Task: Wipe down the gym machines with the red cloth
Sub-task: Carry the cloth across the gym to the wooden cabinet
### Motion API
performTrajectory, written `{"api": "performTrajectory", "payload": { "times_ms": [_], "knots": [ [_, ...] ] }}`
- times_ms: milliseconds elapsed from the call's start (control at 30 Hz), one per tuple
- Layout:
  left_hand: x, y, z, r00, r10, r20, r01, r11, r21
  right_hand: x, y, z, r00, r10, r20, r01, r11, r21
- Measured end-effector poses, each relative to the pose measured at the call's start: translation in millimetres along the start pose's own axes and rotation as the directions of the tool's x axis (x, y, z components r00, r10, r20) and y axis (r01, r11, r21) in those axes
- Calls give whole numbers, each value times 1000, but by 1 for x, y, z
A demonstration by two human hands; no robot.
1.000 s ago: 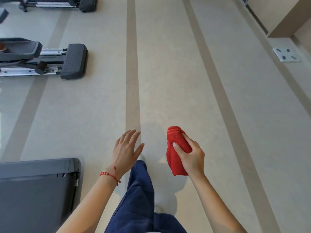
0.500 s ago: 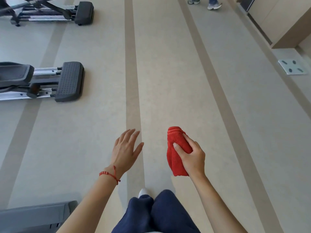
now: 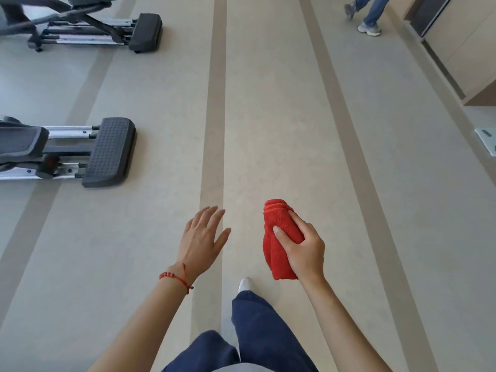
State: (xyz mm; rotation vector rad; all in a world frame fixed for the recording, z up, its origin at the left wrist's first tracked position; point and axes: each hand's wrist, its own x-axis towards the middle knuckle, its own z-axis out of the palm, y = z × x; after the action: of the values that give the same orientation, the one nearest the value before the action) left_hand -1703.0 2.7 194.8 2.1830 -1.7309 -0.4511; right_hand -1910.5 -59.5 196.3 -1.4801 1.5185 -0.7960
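My right hand (image 3: pixel 304 251) grips a folded red cloth (image 3: pixel 279 237), held upright in front of me over the beige floor. My left hand (image 3: pixel 202 238) hangs beside it, fingers spread and holding nothing, with a red bead bracelet on the wrist. Two grey elliptical machines stand on the left: the nearer one (image 3: pixel 107 153) shows its studded rear foot and silver rails, the farther one (image 3: pixel 142 32) sits at the top left. Both machines are well away from my hands.
Striped beige floor runs ahead. Another person's legs in jeans and trainers (image 3: pixel 369 20) walk at the top right. Wooden cabinets (image 3: pixel 467 49) line the right wall, with a white floor scale (image 3: pixel 487 140) below them. My own legs in blue trousers (image 3: pixel 257 331) are at the bottom.
I have walked forward: the treadmill edge at bottom left has left the view, the ellipticals have slid nearer, and the other person has come into sight. Both hands keep their pose.
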Motion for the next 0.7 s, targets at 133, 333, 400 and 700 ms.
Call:
{"api": "performTrajectory", "payload": {
  "times_ms": [133, 333, 400, 700],
  "knots": [
    [56, 6, -4, 1000, -5, -5, 5, 1000, -2, 58, -11, 0, 1000, 9, 3, -9, 1000, -10],
    [137, 1, -7, 1000, 3, 3, -3, 1000, 1, 135, -23, 14, 1000, 29, 1, -29, 1000, -7],
    [170, -5, -8, 1000, 6, 7, -6, 1000, -3, 164, -28, 22, 999, 37, -2, -37, 999, -7],
    [344, -41, -27, 998, 13, 54, -14, 1000, 11, 326, -76, 75, 998, 58, -33, -58, 998, 4]
  ]
}}
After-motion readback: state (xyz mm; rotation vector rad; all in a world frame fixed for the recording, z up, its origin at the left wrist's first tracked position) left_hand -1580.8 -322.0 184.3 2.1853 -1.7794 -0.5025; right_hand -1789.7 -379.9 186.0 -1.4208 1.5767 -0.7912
